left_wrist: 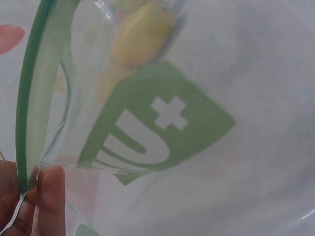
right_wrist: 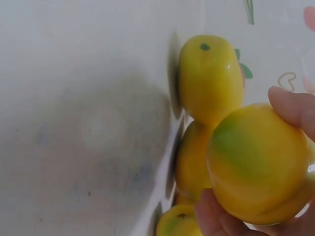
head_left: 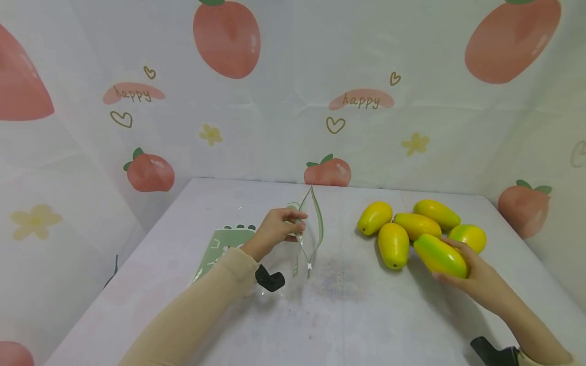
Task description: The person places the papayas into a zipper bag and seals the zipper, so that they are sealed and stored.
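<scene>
My left hand (head_left: 276,226) pinches the edge of a clear zip bag (head_left: 319,218) with a green zip strip, its mouth spread apart. In the left wrist view, finger and thumb hold the zip strip (left_wrist: 24,113) at its end, and a green printed patch (left_wrist: 197,123) shows on the bag. On the other side, my right hand (head_left: 480,282) grips a yellow-green papaya (head_left: 439,255) from its sides. The right wrist view shows this papaya (right_wrist: 256,162) end-on, thumb on one side and fingers on the other. Several other papayas (head_left: 392,246) lie close behind it.
The papayas form a cluster on the right of the white-covered table (head_left: 366,325). A printed cloth backdrop (head_left: 274,127) stands along the table's back edge and sides. Black wrist straps (head_left: 270,279) show at both wrists.
</scene>
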The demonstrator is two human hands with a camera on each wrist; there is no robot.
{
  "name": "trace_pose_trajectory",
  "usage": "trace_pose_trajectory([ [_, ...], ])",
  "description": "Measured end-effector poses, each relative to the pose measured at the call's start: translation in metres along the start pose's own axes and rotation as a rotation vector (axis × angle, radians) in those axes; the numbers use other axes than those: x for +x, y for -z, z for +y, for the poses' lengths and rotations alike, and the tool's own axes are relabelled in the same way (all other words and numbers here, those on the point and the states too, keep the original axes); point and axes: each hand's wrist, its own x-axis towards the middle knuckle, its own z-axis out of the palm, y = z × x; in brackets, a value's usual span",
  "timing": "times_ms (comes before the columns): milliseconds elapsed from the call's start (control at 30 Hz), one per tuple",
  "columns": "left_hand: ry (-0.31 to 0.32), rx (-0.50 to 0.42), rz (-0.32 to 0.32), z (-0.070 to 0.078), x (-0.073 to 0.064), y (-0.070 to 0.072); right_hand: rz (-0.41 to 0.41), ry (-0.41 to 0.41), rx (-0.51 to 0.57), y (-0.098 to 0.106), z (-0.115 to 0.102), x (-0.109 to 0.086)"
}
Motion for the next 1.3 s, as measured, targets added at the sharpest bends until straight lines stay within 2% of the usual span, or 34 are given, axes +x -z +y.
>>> trace_pose_trajectory([
  [267, -0.006, -0.015, -0.01, -0.001, 0.0, 0.0, 0.035, -0.009, 0.024, -0.002, -0.011, -0.001],
  [733, -0.001, 0.007, -0.006, -0.002, 0.001, -0.001, 0.162, 0.098, 0.093, -0.015, -0.037, -0.001],
  [933, -0.004, 0.017, -0.007, -0.002, 0.001, -0.001, 0.171, 0.115, 0.11, -0.02, -0.047, 0.0],
  [1100, -0.004, 0.009, -0.009, -0.003, 0.001, -0.001, 0.187, 0.153, 0.167, -0.025, -0.056, 0.0],
  [1300, -0.002, -0.005, -0.015, -0.004, 0.001, -0.001, 0.155, 0.122, 0.207, -0.03, -0.067, 0.001],
])
